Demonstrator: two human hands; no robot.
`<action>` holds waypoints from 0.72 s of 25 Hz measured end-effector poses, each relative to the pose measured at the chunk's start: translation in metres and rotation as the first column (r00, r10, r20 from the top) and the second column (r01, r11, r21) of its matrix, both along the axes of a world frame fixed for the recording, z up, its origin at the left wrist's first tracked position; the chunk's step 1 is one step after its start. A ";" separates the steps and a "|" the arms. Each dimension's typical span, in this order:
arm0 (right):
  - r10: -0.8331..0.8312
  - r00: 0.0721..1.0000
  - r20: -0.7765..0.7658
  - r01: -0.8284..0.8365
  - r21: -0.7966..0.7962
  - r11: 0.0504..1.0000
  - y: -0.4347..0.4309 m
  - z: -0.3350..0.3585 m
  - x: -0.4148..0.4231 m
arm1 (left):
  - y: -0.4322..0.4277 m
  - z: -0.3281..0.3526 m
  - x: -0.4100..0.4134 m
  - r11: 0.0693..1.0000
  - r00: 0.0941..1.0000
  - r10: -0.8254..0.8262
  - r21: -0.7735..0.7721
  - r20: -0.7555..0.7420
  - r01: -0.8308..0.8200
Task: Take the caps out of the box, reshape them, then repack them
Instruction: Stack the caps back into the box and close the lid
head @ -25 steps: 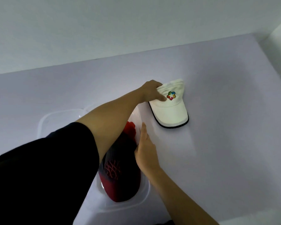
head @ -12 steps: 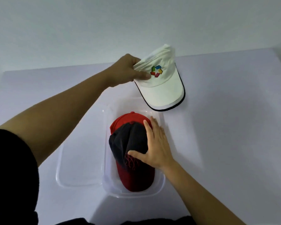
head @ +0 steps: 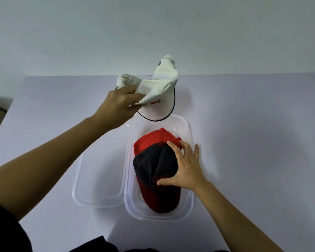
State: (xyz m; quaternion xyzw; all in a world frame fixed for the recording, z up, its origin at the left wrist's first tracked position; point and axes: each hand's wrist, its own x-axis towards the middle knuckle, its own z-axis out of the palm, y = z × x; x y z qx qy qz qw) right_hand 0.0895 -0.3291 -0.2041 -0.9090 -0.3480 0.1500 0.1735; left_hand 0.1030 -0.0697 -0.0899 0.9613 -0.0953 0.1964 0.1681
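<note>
My left hand point(head: 120, 104) grips a white cap point(head: 160, 88) by its crumpled crown and holds it up just beyond the far end of the box, brim hanging toward me. A clear plastic box point(head: 187, 211) sits in front of me with a black-and-red cap point(head: 156, 171) lying on top of a red cap point(head: 153, 137). My right hand point(head: 185, 166) rests with fingers spread on the crown of the black-and-red cap, thumb and fingers curved around its right side.
The box's clear lid point(head: 98, 179) lies flat on the table against the box's left side. The pale table point(head: 253, 142) ends at a plain wall behind, and its left edge point(head: 5, 117) drops off to a darker floor.
My left hand has lifted the white cap off the table and brought it over the far end of the box, its crown now bunched up. My right hand moved onto the black-and-red cap.
</note>
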 end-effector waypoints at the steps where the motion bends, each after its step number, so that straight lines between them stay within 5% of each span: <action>1: -0.005 0.999 0.032 0.004 0.033 0.999 -0.001 -0.003 -0.002 | -0.002 -0.002 -0.004 1.000 1.000 -0.021 0.018 0.007 0.021; 6: 0.025 0.978 0.206 -0.059 0.158 0.986 -0.001 -0.011 -0.008 | -0.011 -0.007 -0.002 0.958 0.916 -0.252 0.051 -0.313 0.281; 10: 0.022 0.965 0.262 -0.078 0.205 0.976 -0.001 -0.011 -0.009 | -0.016 0.002 0.011 0.972 0.748 -0.203 -0.040 -0.631 0.231; 18: 0.001 0.945 0.328 -0.101 0.290 0.951 -0.002 -0.012 -0.010 | -0.033 -0.007 0.027 0.975 0.514 -0.212 -0.145 -0.831 0.168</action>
